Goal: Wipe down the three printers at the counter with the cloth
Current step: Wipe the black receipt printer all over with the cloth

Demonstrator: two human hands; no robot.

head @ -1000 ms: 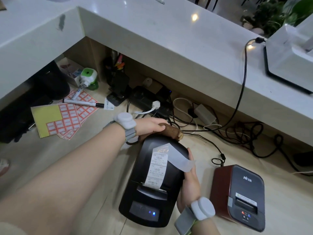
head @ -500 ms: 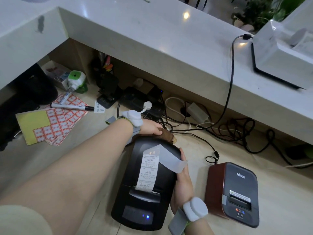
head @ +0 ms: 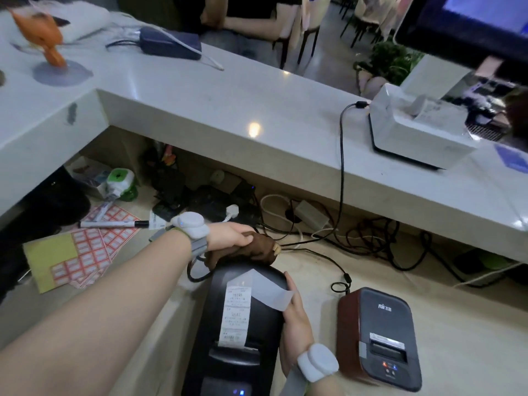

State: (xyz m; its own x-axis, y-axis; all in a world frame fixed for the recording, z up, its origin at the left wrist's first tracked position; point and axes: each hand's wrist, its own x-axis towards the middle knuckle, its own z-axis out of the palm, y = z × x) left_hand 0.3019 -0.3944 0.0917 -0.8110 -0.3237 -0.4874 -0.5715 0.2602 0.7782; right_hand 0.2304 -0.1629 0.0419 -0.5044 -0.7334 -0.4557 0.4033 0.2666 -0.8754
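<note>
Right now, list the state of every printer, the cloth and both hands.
black printer, blue light lit, receipt curling out of slot.
cloth, bunched on black printer's rear top.
left hand, grips the cloth.
right hand, flat against black printer's right side.
red-sided printer, lights lit, untouched.
white printer, on upper counter, cable plugged in.

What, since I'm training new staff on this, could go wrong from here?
1. The left hand holds the cloth on the back of the black printer, just above the loose receipt; a forward stroke might crumple or tear it.
2. Its blue light is on, so a damp cloth could be risky.
3. A cable lies close behind and could snag.
</note>
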